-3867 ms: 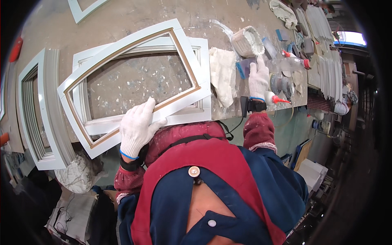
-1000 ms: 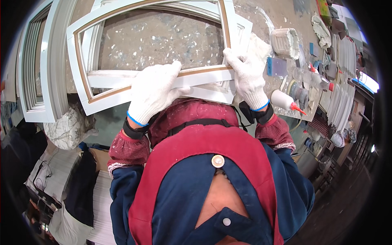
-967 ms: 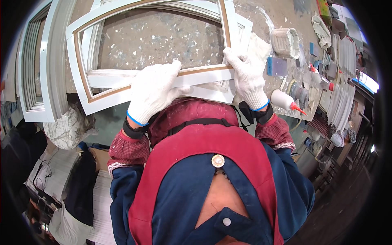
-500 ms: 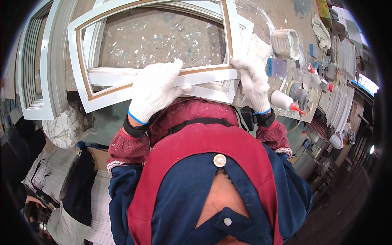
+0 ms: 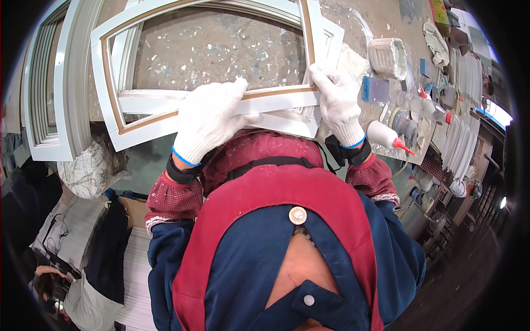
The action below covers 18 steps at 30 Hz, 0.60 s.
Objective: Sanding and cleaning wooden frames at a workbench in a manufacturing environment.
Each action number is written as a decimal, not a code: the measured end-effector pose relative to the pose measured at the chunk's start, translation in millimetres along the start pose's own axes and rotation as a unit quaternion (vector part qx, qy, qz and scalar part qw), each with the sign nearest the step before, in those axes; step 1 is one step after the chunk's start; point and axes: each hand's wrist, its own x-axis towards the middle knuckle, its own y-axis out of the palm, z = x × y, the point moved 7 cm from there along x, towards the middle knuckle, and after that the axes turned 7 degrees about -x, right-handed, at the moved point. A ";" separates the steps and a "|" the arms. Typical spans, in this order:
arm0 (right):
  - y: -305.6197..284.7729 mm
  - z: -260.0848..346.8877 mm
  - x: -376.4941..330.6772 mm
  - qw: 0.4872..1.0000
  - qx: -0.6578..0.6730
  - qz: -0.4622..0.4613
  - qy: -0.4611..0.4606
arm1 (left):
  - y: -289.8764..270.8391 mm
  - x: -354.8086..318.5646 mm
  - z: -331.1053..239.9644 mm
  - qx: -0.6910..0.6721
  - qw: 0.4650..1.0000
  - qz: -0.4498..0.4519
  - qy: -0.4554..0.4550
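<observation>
A white frame [image 5: 276, 101] with a brown strip along its inner edge lies tilted across more white frames [image 5: 284, 126] in front of me. My left hand [image 5: 205, 118], in a white knitted glove with a blue cuff, grips the near rail, thumb on the near side and fingers over the top. At the near right corner, my gloved right hand [image 5: 338, 102] holds the same frame, its fingertips by the inner corner. What lies under its palm is hidden.
More white frames [image 5: 67, 110] stand at the left, above a plastic-wrapped bundle [image 5: 85, 171]. On the worktable's right lie a white glue bottle with a red nozzle [image 5: 382, 134], a blue-grey block [image 5: 376, 89] and a white basket [image 5: 387, 55]. Another person [image 5: 105, 254] is at lower left.
My right hand has turned and shifted slightly at the corner, its fingertips now farther up the side rail. The top frame has slid a little to the left. My left hand keeps its grip.
</observation>
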 end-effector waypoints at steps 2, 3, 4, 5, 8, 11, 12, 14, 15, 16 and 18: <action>3.4 -7.3 -2.7 0.997 0.056 0.016 0.049 | -3.4 0.1 -0.6 -0.002 1.000 -0.012 0.002; 1.3 -0.1 -6.4 0.999 -0.006 0.029 -0.017 | -0.8 2.4 0.5 0.001 0.999 0.028 -0.022; 1.4 4.8 -8.8 0.993 -0.068 0.042 -0.084 | 2.9 4.2 2.9 0.004 0.997 0.066 -0.046; 4.2 -4.5 -11.7 0.993 -0.069 0.041 -0.085 | 3.4 4.6 2.7 0.003 0.997 0.065 -0.045; 9.7 -22.8 -13.0 0.999 0.034 0.038 -0.011 | 1.3 2.3 1.1 -0.007 0.999 0.029 -0.016; -12.9 18.7 3.3 0.994 -0.089 -0.019 -0.066 | -1.1 0.4 0.6 -0.008 1.000 0.010 -0.005; -12.0 17.0 -0.1 0.994 -0.089 -0.019 -0.065 | -0.4 0.6 0.6 -0.010 1.000 0.019 -0.009; -7.1 11.0 -4.7 0.993 -0.080 0.006 -0.090 | -0.7 2.9 0.0 -0.010 1.000 0.025 -0.014; -11.2 8.9 -5.3 0.993 -0.080 0.005 -0.091 | 0.3 2.9 0.3 -0.005 0.999 0.037 -0.024; -12.9 4.3 -7.7 0.997 -0.008 0.027 -0.073 | 2.1 2.2 1.4 0.001 0.998 0.049 -0.034; -15.9 7.8 -8.3 0.995 0.066 0.049 -0.056 | 1.5 1.7 2.9 0.002 0.999 0.039 -0.024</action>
